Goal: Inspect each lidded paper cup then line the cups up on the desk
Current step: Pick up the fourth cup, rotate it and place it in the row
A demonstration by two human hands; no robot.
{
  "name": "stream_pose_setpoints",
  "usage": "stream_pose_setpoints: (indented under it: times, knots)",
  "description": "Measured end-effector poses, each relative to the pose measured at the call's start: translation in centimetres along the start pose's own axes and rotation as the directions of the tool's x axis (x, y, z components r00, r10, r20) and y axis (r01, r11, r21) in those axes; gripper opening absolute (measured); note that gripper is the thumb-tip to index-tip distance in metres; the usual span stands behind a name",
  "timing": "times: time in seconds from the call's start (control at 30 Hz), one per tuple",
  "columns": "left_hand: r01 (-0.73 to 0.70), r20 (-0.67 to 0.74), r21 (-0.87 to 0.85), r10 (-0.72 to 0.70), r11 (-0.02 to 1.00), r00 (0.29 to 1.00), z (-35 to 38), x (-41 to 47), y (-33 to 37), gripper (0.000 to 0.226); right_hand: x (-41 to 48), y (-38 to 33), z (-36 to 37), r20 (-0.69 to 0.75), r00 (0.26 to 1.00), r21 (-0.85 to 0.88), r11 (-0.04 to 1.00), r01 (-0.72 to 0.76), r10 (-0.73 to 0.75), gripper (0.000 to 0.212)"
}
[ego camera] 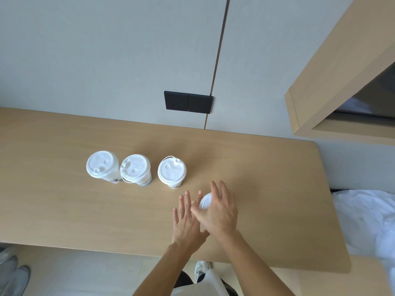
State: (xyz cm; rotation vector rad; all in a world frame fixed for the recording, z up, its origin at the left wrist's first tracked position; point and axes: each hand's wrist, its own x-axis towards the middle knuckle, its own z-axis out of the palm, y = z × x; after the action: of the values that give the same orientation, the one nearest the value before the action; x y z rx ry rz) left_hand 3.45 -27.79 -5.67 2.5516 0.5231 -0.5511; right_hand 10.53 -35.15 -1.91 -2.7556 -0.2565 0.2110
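Observation:
Three white lidded paper cups stand in a row on the wooden desk (64,206): the left cup (102,165), the middle cup (135,168) touching it, and the right cup (171,170) a gap further right. A fourth lidded cup (205,202) stands nearer to me, right of the row, mostly hidden by my hands. My right hand (220,210) lies over its lid with straight fingers. My left hand (187,218) is beside the cup on its left, fingers spread and straight; whether it touches the cup is unclear.
A black double wall socket (188,102) sits on the grey wall behind the desk. A wooden shelf unit (333,86) overhangs at the upper right. White bedding (367,221) lies past the desk's right end. Grey shoes (12,272) are on the floor at lower left.

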Motion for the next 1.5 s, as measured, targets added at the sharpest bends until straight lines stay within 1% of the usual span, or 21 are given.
stream_pose_setpoints:
  times: [0.1, 0.13, 0.2, 0.23, 0.3, 0.37, 0.4, 0.43, 0.5, 0.6, 0.67, 0.73, 0.87, 0.93, 1.03, 1.1, 1.17, 1.23, 1.33, 1.43, 1.5]
  knots:
    - [-0.052, 0.01, -0.102, 0.054, 0.993, 0.999, -0.5, -0.2, -0.6, 0.092, 0.1, 0.8, -1.8, 0.102, 0.995, 0.156, 0.988, -0.005, -0.011, 0.073]
    - [-0.094, 0.005, -0.168, 0.097, 0.981, 0.995, -0.8, -0.2, -0.6, 0.082, 0.3, 1.6, -2.5, 0.138, 0.99, 0.21, 0.977, -0.024, -0.006, 0.072]
    - [-0.127, -0.008, -0.382, 0.134, 0.915, 0.991, -1.9, -0.4, -0.6, 0.062, 0.9, 3.6, -4.2, 0.211, 0.975, 0.378, 0.914, -0.144, 0.067, 0.067]
    - [-0.08, 0.011, -0.526, 0.101, 0.847, 0.995, -2.8, -0.8, -0.3, 0.052, 1.0, 4.5, -5.3, 0.245, 0.963, 0.501, 0.836, -0.223, 0.11, 0.063]
    - [0.042, 0.081, -0.762, 0.031, 0.646, 0.996, -5.0, -1.8, 0.3, 0.032, 0.9, 5.9, -7.0, 0.298, 0.939, 0.708, 0.62, -0.34, 0.174, 0.056]
    - [0.126, 0.135, -0.875, -0.015, 0.467, 0.991, -7.4, -2.9, 0.8, 0.026, 0.7, 6.6, -8.1, 0.337, 0.928, 0.805, 0.461, -0.373, 0.162, 0.057]
    - [0.132, 0.138, -0.901, -0.014, 0.414, 0.99, -8.6, -3.6, 1.1, 0.026, 0.6, 6.9, -8.4, 0.344, 0.929, 0.831, 0.415, -0.37, 0.14, 0.057]
    - [0.121, 0.126, -0.912, -0.014, 0.392, 0.992, -9.7, -4.2, 1.2, 0.026, 0.4, 7.1, -8.7, 0.343, 0.933, 0.854, 0.377, -0.36, 0.114, 0.056]
    - [0.086, 0.087, -0.919, -0.016, 0.385, 0.996, -11.5, -5.3, 1.5, 0.025, -0.1, 6.9, -9.5, 0.329, 0.942, 0.883, 0.33, -0.333, 0.068, 0.054]
    - [0.057, 0.052, -0.921, -0.023, 0.385, 0.998, -12.9, -6.2, 1.5, 0.026, -0.8, 6.0, -10.3, 0.331, 0.943, 0.89, 0.32, -0.324, 0.035, 0.054]
    - [0.029, 0.021, -0.925, -0.026, 0.378, 0.999, -13.3, -6.4, 1.2, 0.035, -1.0, 5.5, -10.5, 0.339, 0.941, 0.89, 0.318, -0.328, 0.021, 0.052]
    - [0.001, -0.01, -0.929, -0.028, 0.369, 1.0, -13.6, -6.5, 1.2, 0.04, -1.2, 5.2, -10.6, 0.33, 0.943, 0.902, 0.283, -0.325, 0.032, 0.052]
    - [0.032, 0.007, -0.928, -0.069, 0.372, 0.998, -14.0, -7.1, 1.6, 0.031, -1.4, 4.8, -10.8, 0.304, 0.951, 0.931, 0.197, -0.309, 0.053, 0.057]
    - [0.011, 0.0, -0.935, -0.032, 0.355, 1.0, -14.2, -7.3, 1.1, 0.031, -1.4, 4.6, -11.0, 0.298, 0.954, 0.938, 0.176, -0.3, 0.042, 0.056]
    - [-0.017, 0.002, -0.951, 0.062, 0.308, 0.998, -14.5, -7.5, 0.0, 0.045, -1.4, 4.3, -11.2, 0.286, 0.958, 0.943, 0.167, -0.288, 0.037, 0.057]
    - [-0.009, 0.007, -0.95, 0.048, 0.311, 0.999, -14.7, -7.6, -0.1, 0.046, -1.5, 4.1, -11.2, 0.27, 0.963, 0.945, 0.185, -0.27, 0.028, 0.059]
    - [-0.015, -0.008, -0.944, 0.022, 0.329, 1.0, -14.6, -7.6, -0.3, 0.053, -1.7, 3.7, -11.1, 0.247, 0.969, 0.949, 0.201, -0.243, 0.009, 0.059]
    - [-0.047, -0.034, -0.941, 0.045, 0.334, 0.998, -14.7, -7.5, -0.9, 0.059, -1.9, 3.4, -11.0, 0.236, 0.972, 0.951, 0.205, -0.232, 0.005, 0.059]
    - [-0.061, -0.035, -0.942, 0.083, 0.33, 0.996, -15.1, -7.8, -1.3, 0.051, -2.1, 2.9, -10.8, 0.245, 0.97, 0.95, 0.196, -0.242, 0.012, 0.061]
    - [-0.02, -0.019, -0.947, 0.006, 0.32, 1.0, -15.5, -7.9, -1.1, 0.03, -2.3, 2.2, -10.7, 0.242, 0.97, 0.947, 0.218, -0.237, 0.002, 0.059]
    - [-0.035, -0.036, -0.946, 0.002, 0.324, 0.999, -15.8, -7.8, -1.4, 0.028, -2.5, 1.8, -10.7, 0.232, 0.973, 0.95, 0.212, -0.228, 0.007, 0.058]
